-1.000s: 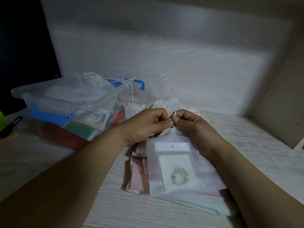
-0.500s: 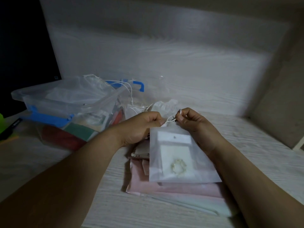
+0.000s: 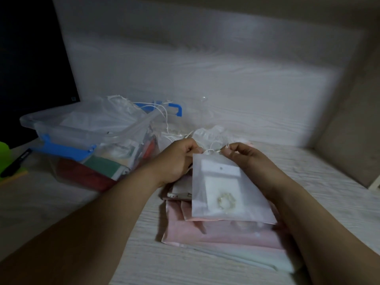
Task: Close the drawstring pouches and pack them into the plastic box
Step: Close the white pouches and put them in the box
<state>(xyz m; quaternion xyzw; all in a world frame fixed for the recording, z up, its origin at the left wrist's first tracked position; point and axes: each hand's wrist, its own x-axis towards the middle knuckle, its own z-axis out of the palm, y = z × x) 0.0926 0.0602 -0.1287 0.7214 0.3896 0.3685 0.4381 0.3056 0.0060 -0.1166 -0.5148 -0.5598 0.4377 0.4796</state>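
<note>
A: Where was the white drawstring pouch (image 3: pixel 226 188)?

B: Mid-table, held over a stack of pink pouches (image 3: pixel 222 233). Left hand (image 3: pixel 176 159) pinched its top left corner; right hand (image 3: pixel 244 159) pinched the drawstring (image 3: pixel 213 149) at the top right.

A: Room to move?

B: Bare table (image 3: pixel 61 202) toward the near edge. Plastic box (image 3: pixel 82 136), blue-latched and holding pouches, sat near the left edge; a wall closed the far edge.

A: Change from earlier?

B: The hands had drawn apart, and the pouch top lay wider and flatter.
</note>
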